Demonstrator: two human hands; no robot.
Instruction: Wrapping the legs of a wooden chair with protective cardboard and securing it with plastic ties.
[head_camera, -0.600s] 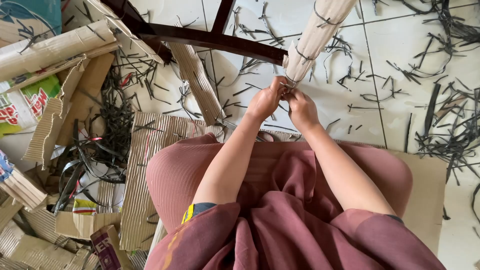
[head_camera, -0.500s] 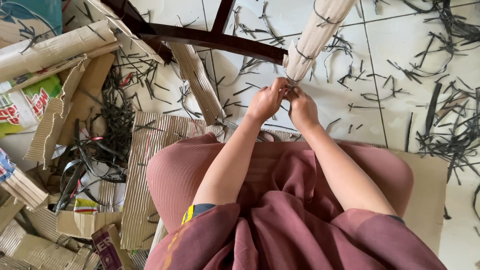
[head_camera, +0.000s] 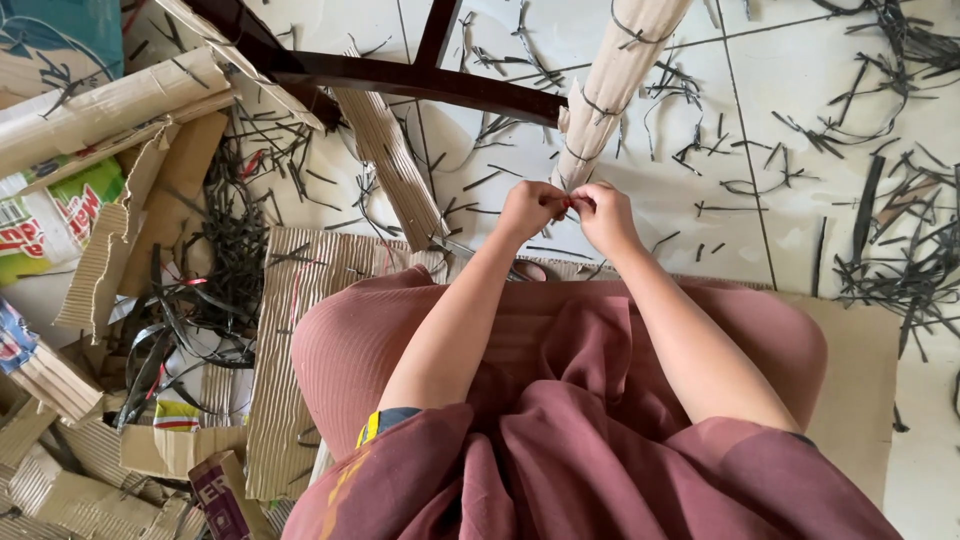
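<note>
A long roll of corrugated cardboard (head_camera: 615, 75) runs from the top of the view down to my hands, bound at intervals with thin black strips. My left hand (head_camera: 530, 210) and my right hand (head_camera: 603, 215) meet at its near end, fingertips pinched together on a thin black strip (head_camera: 572, 190) tied around the roll. Both forearms reach forward over my lap in a maroon garment (head_camera: 560, 400). What lies between the fingertips is mostly hidden.
Dark wooden furniture rails (head_camera: 420, 75) cross the tiled floor (head_camera: 800, 100) just behind the roll. Cut black strip pieces (head_camera: 900, 250) litter the tiles. Cardboard sheets and scraps (head_camera: 110, 230) pile up at left, and a flat corrugated sheet (head_camera: 290, 330) lies under my knees.
My hands have drawn slightly toward me and lower at the roll's end. The roll's near end has shifted a little left.
</note>
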